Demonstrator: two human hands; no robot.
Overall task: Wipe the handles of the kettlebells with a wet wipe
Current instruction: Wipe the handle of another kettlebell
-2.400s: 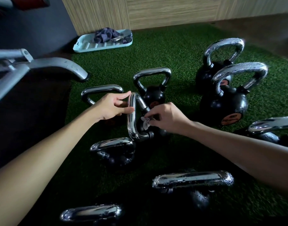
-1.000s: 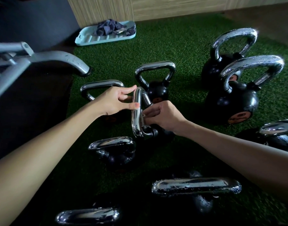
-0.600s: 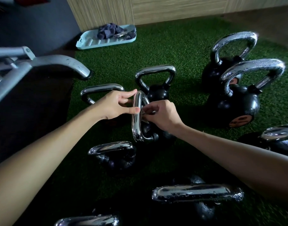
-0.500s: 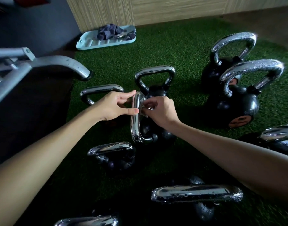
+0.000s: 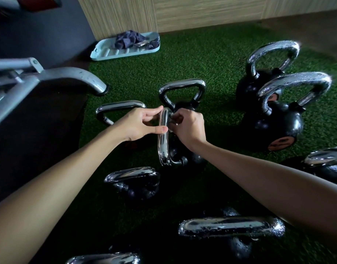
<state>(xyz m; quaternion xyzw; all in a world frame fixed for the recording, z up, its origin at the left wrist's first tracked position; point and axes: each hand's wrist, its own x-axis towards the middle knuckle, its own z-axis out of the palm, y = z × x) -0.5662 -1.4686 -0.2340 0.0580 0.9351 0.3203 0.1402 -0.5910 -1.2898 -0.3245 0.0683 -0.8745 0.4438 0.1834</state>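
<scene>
Several black kettlebells with chrome handles stand on green turf. The middle kettlebell's handle [image 5: 163, 143] is seen edge-on. My left hand [image 5: 140, 124] grips its upper part between thumb and fingers. My right hand [image 5: 187, 126] is curled against the far side leg of the same handle, near its top; a small bit of the wet wipe [image 5: 171, 121] shows under the fingers. Another small kettlebell [image 5: 182, 96] stands just behind, and two large ones [image 5: 274, 115] sit to the right.
A light blue tray [image 5: 110, 52] with a dark cloth [image 5: 128, 40] lies by the wooden wall. A grey metal bench frame [image 5: 49, 77] reaches in from the left. More chrome handles lie near me, one at the front [image 5: 230, 226] and one left of centre [image 5: 131, 174].
My right hand has slid with the wipe up the handle's side leg, from near the ball to the top corner. My left hand has kept its hold on the handle.
</scene>
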